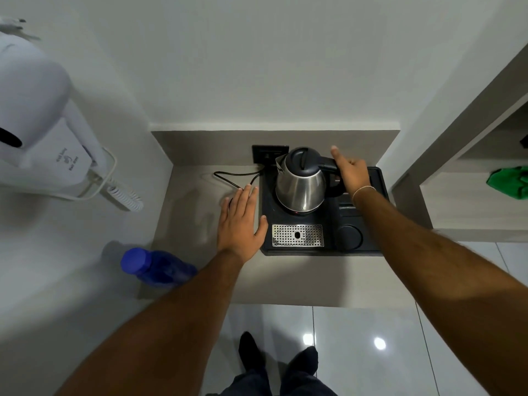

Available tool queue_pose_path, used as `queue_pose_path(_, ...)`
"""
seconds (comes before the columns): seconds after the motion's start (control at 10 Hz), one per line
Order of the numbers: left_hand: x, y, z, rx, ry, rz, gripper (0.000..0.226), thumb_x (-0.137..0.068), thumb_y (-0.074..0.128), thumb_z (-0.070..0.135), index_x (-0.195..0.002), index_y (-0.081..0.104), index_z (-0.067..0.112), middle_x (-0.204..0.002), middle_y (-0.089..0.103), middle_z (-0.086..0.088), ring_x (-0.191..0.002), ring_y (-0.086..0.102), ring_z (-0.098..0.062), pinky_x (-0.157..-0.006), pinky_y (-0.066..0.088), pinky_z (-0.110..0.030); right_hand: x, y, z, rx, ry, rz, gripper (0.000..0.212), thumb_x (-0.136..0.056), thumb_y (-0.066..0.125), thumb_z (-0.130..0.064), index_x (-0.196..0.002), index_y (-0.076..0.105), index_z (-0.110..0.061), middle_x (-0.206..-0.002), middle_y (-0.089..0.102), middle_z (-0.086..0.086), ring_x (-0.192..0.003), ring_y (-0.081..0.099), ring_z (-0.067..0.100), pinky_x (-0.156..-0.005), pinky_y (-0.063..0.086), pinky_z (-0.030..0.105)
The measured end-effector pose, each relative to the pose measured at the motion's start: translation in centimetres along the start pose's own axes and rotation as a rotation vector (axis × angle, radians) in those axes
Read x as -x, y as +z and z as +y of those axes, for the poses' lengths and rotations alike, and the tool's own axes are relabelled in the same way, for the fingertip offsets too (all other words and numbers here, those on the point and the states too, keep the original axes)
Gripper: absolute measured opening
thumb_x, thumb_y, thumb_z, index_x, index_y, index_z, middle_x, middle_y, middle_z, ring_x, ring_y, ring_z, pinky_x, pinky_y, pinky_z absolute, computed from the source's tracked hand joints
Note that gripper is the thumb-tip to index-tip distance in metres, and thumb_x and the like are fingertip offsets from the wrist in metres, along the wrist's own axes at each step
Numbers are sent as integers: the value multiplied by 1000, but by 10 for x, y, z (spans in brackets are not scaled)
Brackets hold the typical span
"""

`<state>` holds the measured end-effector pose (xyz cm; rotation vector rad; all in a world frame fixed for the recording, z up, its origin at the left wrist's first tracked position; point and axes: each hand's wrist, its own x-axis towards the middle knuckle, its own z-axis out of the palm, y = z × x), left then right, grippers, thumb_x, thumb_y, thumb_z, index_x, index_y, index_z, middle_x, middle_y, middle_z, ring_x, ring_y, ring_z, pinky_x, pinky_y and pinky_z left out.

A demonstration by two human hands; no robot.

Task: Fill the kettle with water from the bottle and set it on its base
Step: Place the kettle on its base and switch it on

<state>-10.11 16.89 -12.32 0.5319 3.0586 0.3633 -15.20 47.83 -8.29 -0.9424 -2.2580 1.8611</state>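
One right hand [352, 172] hiding kettle [300, 184] handle, grip unclear, base unseen

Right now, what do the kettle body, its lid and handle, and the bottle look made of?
Kettle body: looks like polished stainless steel; mirror-like reflections. Lid and handle, gripped by the right hand: matte black, probably plastic. Bottle: translucent blue plastic with an opaque blue cap, judging by light passing through.

The left hand [240, 221] lies flat and open, palm down with fingers spread, just left of the kettle [300, 184]. The right hand [350, 172] is curled around the kettle's handle, thumb raised, both forearms extended forward.
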Motion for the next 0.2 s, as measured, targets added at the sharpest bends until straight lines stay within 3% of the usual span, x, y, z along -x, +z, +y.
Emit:
queue_pose_path(0.1,-1,-2,3,1,7,6,77,-107,36,51,-175,15,22,-184,17,-2,-171,11,-21,-137,1,-44,-1,-4,-1,-5,4,5,60,-91,79,-65,-64,45,-24,-69,49,8,-69,51,23,-78,52,40)
queue_pose_path(0.2,-3,-12,11,10,18,37,76,-109,42,49,-176,16,22,-184,17,-2,-171,11,-22,-139,5,-46,4,-3,-5,76,-46,19,49,-93,77,-64,-90,64,-17,-96,66,13,-98,70,29,-105,58,51)
